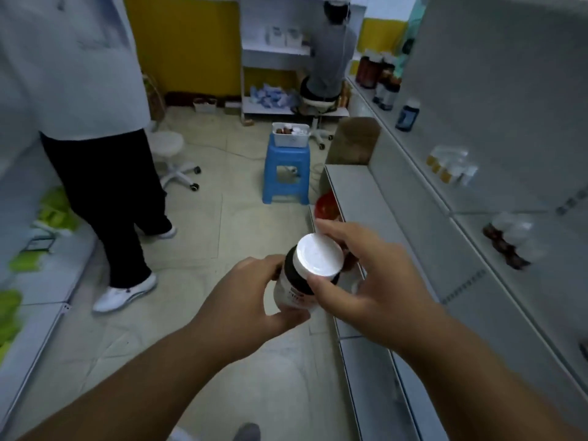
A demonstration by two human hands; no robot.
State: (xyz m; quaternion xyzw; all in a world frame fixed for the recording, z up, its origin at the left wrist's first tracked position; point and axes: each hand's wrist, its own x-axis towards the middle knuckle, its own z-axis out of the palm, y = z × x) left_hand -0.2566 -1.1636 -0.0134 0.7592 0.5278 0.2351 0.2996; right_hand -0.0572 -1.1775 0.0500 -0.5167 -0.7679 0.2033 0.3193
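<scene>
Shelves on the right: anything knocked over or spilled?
Nothing looks spilled. A few dark bottles on the near right shelf seem to lie on their sides, though blurred. The held bottle is capped.

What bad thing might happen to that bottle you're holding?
1. The dark bottle is held in the air above the tiled floor. If the left hand slips, it may drop.
2. The right hand grips the white lid. If the lid comes off, the contents might spill.
</scene>
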